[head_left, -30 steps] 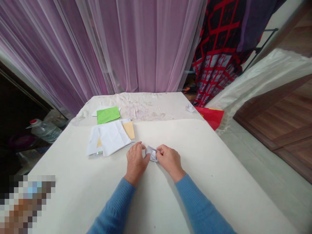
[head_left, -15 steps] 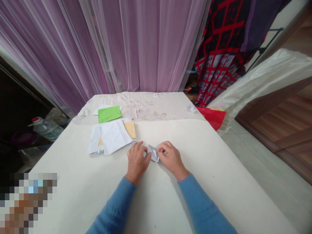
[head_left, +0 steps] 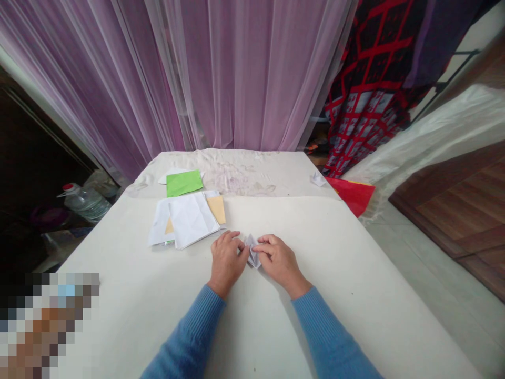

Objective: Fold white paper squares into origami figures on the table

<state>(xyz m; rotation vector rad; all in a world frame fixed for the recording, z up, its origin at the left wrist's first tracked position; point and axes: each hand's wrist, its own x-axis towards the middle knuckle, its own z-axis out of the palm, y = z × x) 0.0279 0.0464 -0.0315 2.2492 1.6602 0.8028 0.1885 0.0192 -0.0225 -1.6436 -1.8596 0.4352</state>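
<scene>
A small folded white paper piece (head_left: 251, 251) lies on the white table (head_left: 335, 273) between my two hands. My left hand (head_left: 226, 260) presses its fingertips against the paper's left side. On the right side, my right hand (head_left: 278, 259) pinches the paper with thumb and fingers. Both hands are closed on it, and most of the paper is hidden between the fingers. Blue sleeves cover both my forearms.
A loose pile of white sheets (head_left: 185, 221) with a tan sheet (head_left: 218, 208) and a green sheet (head_left: 183, 182) lies behind my left hand. A small crumpled white paper (head_left: 317, 179) sits at the far right edge. Pink curtains hang behind; a water bottle (head_left: 84, 202) stands left.
The folded paper has been pressed narrower between my hands, which have drawn closer together. The camera has tilted slightly, shifting the scene a little to the right.
</scene>
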